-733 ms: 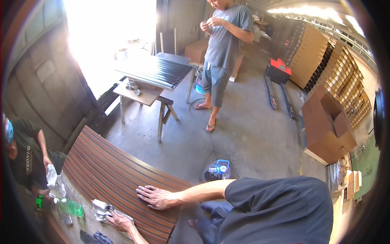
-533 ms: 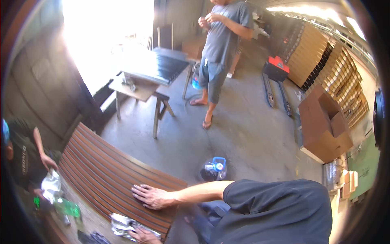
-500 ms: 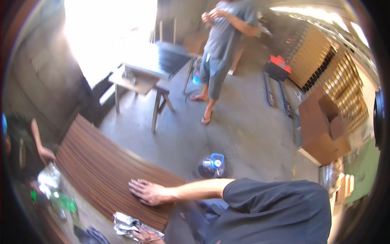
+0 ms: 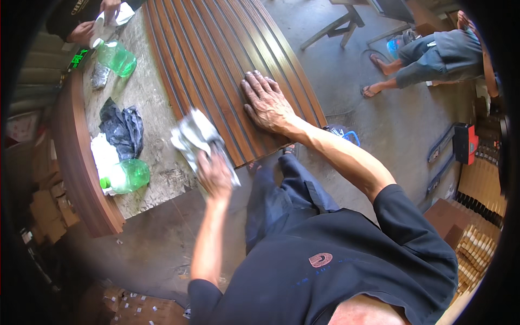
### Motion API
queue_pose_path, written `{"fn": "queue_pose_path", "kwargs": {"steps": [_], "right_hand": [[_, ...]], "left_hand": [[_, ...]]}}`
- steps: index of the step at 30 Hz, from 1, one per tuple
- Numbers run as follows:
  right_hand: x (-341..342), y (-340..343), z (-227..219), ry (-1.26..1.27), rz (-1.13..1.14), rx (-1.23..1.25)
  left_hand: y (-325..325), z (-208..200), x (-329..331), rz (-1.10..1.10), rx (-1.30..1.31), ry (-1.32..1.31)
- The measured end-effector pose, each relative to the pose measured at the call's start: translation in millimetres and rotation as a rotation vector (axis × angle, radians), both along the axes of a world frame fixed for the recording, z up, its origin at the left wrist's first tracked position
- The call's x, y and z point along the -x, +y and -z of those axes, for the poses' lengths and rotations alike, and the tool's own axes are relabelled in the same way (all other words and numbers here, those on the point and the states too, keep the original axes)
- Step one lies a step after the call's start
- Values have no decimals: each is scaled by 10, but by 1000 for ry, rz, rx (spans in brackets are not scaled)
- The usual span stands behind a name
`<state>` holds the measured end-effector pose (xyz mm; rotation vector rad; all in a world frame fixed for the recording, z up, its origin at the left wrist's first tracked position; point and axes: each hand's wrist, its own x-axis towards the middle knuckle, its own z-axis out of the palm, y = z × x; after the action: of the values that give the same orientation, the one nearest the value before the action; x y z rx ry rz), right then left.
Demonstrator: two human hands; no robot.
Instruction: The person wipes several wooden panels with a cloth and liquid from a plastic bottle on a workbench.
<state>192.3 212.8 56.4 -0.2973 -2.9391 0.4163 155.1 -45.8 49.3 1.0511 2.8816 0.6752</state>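
A brown ribbed wooden panel [image 4: 208,59] lies along a worn, stained table [image 4: 157,157]. My right hand [image 4: 268,105] rests flat on the panel's near right part, fingers stretched out, holding nothing. At the panel's near left edge, my left hand [image 4: 214,173] is closed on a crumpled silvery-white cloth [image 4: 197,132], slightly smeared by motion. Part of the cloth lies over the panel's edge. To the left on the table are a green bottle [image 4: 130,176], a crumpled black plastic bag [image 4: 122,130] and a second green bottle [image 4: 116,58].
At the far left, a co-worker's hands [image 4: 84,32] hold a white cloth [image 4: 120,15]. Another person [image 4: 433,59] stands to the right in sandals. A large bottle with a blue handle [image 4: 346,134] stands on the floor beyond my right forearm. A red pallet jack [image 4: 466,143] is farther right.
The view has swung down and left, showing more of the table and my body. My left hand still holds the cloth. My right hand stays flat on the panel.
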Motion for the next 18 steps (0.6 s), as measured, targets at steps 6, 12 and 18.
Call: {"fn": "queue_pose_path", "kwargs": {"steps": [6,12,18], "right_hand": [[119,-192,-75,3,-22,47],[137,-210,18,36,-49,66],[57,-31,15,31,9,10]], "left_hand": [[463,142,869,-64,4,167],[575,211,732,25,-125,226],[510,-20,-37,151,-108,205]]}}
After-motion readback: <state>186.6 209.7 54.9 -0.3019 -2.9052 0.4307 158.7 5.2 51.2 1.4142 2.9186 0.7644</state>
